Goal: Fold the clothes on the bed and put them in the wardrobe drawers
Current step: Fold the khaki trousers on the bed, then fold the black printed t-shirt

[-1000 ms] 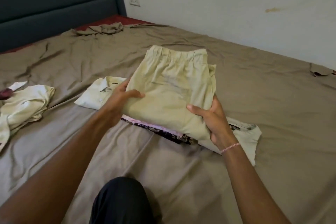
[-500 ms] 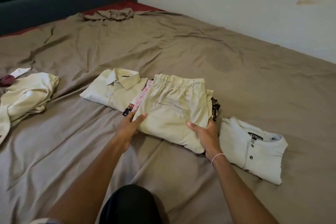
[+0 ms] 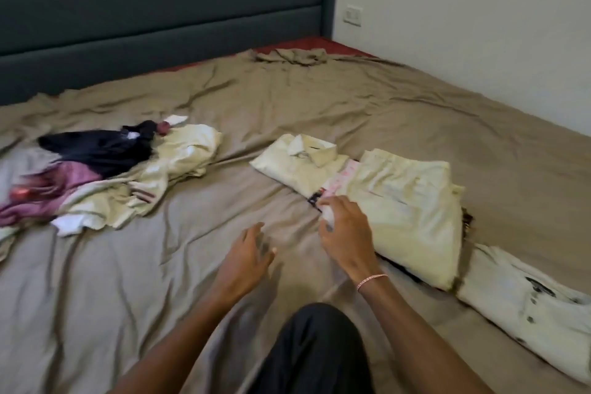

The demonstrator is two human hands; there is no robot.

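Folded pale yellow trousers (image 3: 406, 211) lie on the bed on top of a dark patterned garment (image 3: 316, 198) with a pink band. A folded cream collared shirt (image 3: 300, 163) lies just left of them, and a folded white buttoned shirt (image 3: 527, 301) lies to the right. My right hand (image 3: 347, 233) hovers over the near left corner of the trousers, fingers loosely bent, holding nothing. My left hand (image 3: 248, 261) hangs open above the bare sheet, blurred. An unfolded heap of cream (image 3: 172, 166), black (image 3: 99, 147) and purple (image 3: 48, 192) clothes lies at the left.
The brown bedsheet (image 3: 319, 99) is wrinkled, with a bunched corner near the dark padded headboard (image 3: 160, 9). A white wall with a socket (image 3: 352, 15) runs along the right side of the bed. My dark-trousered knee (image 3: 316, 349) is at the bottom centre.
Both hands have let go of the folded trousers, which now rest on the stack. My left hand moved left off the pile. The view swung left, bringing the unfolded heap into sight.
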